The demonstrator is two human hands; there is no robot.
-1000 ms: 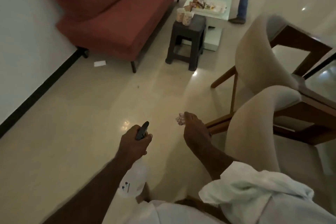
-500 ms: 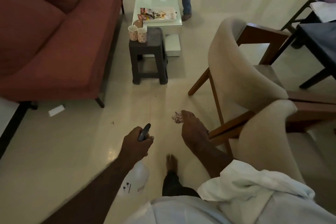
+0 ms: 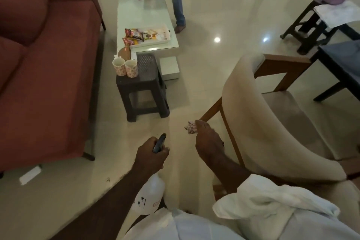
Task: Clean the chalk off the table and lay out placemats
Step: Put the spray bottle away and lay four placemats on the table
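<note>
Living room, glossy tile floor, red sofa left, beige chair right. Left hand wrapped round head of spray bottle, bottle body hanging below fist. Right hand pinches small crumpled wad at fingertips, material unclear; white cloth draped over right forearm. Dark worktop at far right edge, well apart from both hands, chalk not visible. Step, my read: carrying cleaning kit to worktop. Next: turn right past chair, spray surface, wipe. Placemats not identifiable
</note>
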